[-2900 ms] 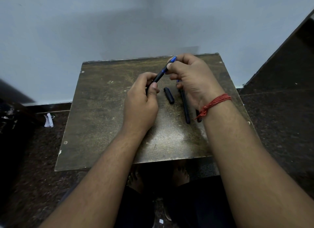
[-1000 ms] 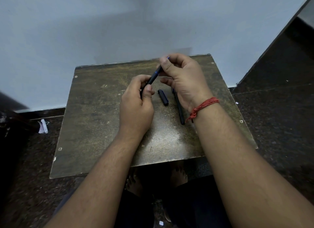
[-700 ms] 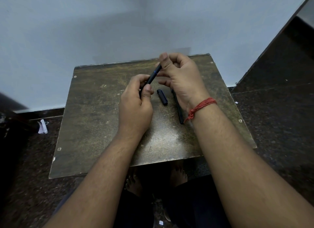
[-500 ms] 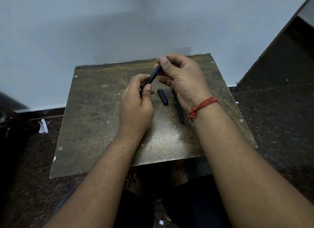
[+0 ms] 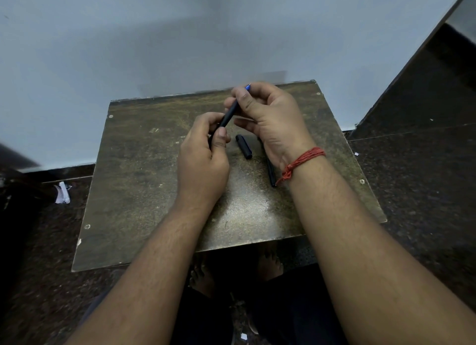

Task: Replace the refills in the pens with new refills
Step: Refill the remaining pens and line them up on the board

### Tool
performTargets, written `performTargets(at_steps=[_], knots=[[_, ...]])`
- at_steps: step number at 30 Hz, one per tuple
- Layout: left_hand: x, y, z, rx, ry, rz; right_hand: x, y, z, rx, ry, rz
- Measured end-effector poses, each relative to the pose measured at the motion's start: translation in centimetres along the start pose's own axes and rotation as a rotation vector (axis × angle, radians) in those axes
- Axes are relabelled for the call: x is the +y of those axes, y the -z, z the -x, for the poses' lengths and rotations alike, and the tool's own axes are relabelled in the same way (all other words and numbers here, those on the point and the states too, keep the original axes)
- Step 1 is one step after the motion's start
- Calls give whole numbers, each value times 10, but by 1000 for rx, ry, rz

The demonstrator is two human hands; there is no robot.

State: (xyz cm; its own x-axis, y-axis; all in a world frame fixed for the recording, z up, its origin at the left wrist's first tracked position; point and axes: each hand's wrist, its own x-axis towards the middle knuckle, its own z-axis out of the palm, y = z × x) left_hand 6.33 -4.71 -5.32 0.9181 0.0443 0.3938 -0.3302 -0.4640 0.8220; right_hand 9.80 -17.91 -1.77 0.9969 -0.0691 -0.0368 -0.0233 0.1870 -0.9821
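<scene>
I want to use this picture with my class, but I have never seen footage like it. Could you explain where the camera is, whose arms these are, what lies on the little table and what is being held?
There is no machine here. The camera is worn on a person's head and looks forward and down, so the two arms are that person's own. The left hand and the right hand together hold one dark pen above the small worn table; its blue tip shows above the right thumb. On the table lie a short dark pen cap and another dark pen, partly hidden under the right wrist, which wears a red thread.
</scene>
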Motion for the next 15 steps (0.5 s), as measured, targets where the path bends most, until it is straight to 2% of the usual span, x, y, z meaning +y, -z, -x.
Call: performTargets(at_steps=[5,12,15], knots=[[1,0,0,-18,-10,-9,0,-3,1,70,12,-4],[0,0,-1,-7,3,15,0,0,0,1,1,-104],[0,-1,-1,-5,-3,21,0,-1,0,19,-6,-111]])
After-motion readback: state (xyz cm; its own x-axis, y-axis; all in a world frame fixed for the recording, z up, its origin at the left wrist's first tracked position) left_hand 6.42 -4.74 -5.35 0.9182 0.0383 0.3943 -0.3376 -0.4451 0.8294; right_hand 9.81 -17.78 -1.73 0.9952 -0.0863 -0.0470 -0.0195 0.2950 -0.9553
